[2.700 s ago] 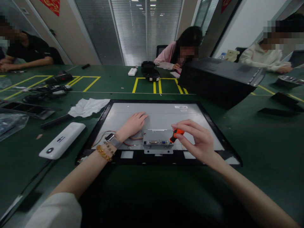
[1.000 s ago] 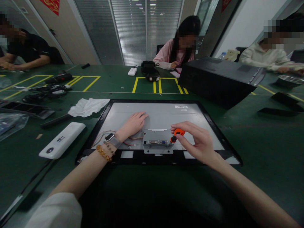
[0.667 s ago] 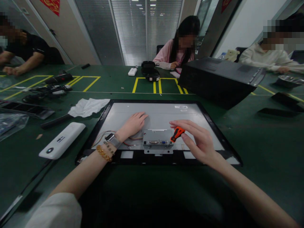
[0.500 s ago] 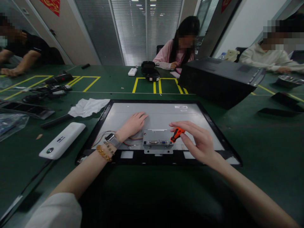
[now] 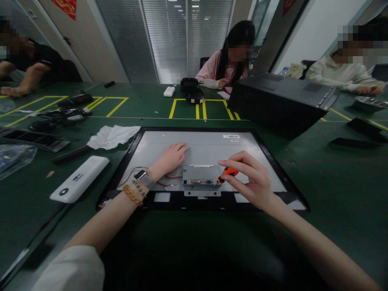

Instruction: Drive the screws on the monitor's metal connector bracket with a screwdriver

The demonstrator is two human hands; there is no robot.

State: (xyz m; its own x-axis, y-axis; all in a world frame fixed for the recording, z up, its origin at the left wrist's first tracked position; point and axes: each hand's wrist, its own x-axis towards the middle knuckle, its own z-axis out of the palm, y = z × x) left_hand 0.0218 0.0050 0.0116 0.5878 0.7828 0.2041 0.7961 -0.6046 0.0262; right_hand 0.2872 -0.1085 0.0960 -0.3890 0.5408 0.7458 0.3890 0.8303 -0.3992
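Observation:
A grey metal panel [image 5: 209, 141] in a black frame lies flat on the green table. Near its front edge sits a metal box with video ports [image 5: 198, 174]. My left hand [image 5: 173, 160], fingers extended, rests on the panel just behind and left of the box. My right hand [image 5: 250, 178] holds an orange and black screwdriver [image 5: 229, 172] between thumb and fingers; the tool leans, its tip down at the right end of the box. Thin wires [image 5: 133, 171] run across the panel's left side toward the box.
To the left lie a white power bank [image 5: 79, 180], white tissue [image 5: 112, 137] and tangled cables [image 5: 60, 117]. A large black case [image 5: 279, 103] stands behind right. Across the table sit several people, one in pink [image 5: 209, 68].
My right hand has shifted its fingers and thumb on the screwdriver, whose handle now leans further right. My left hand stays put. Far right, another person's hands have moved beside a metal bowl.

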